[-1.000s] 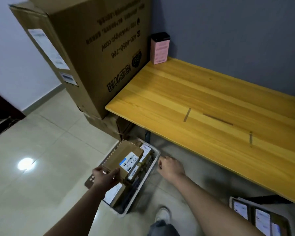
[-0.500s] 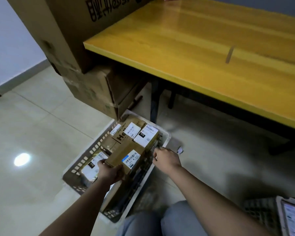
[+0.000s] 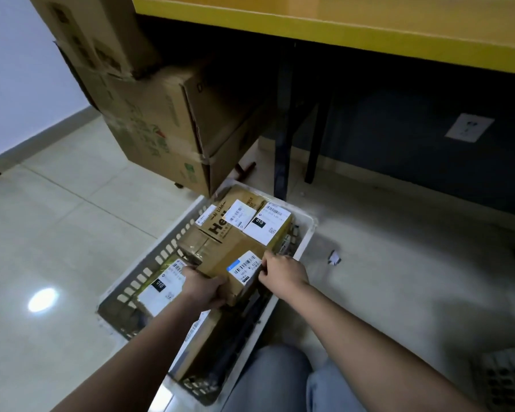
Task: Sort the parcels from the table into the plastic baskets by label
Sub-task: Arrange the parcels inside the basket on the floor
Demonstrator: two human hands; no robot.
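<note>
Brown cardboard parcel [image 3: 232,272], white barcode label with blue tab on top, tilted, long axis running near-left to far-right. Sits atop other parcels in white slotted basket [image 3: 305,233] on the floor. Left hand [image 3: 204,289] grips its near end, fingers curled; right hand [image 3: 283,273] pinches its right edge.

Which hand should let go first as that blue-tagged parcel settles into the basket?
Probably right. The left hand grips the parcel from its near end, bearing it; the right hand only pinches its edge beside the basket rim.
</note>
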